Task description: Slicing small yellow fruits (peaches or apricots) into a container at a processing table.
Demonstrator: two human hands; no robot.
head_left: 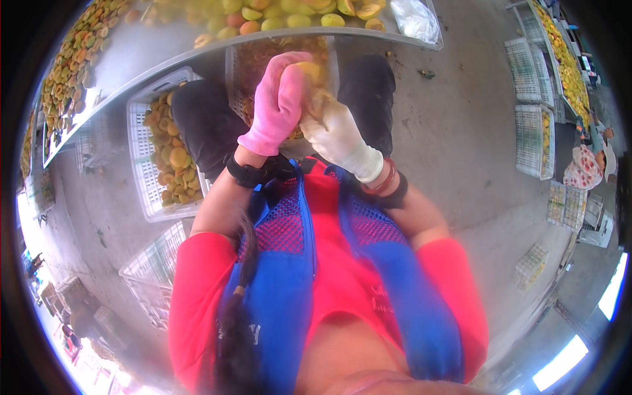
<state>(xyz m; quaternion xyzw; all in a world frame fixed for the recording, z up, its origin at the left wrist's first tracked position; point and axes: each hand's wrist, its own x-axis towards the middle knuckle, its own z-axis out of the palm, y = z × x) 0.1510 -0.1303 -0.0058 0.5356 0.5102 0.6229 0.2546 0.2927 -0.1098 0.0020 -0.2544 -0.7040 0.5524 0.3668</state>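
My left hand [280, 105], in a pink glove, is closed around a yellow peach [309, 70], whose upper side shows past the fingers. Against it, my right hand [339, 135] in a white glove has its fingers curled in; their stained tips are blurred, and I cannot make out what they grip. Both hands meet above a crate [232, 72] between my knees, which holds a blurred mass of brownish-orange pieces. Just beyond them, a metal-edged table carries several yellow-green and reddish peaches [272, 24].
To my left stands a white crate [137, 158] of cut peaches. A clear plastic bag [415, 21] lies at the table's right corner. Several white crates [534, 141] and another peach-covered table [567, 66] are at far right. One more crate [155, 263] sits behind on the left.
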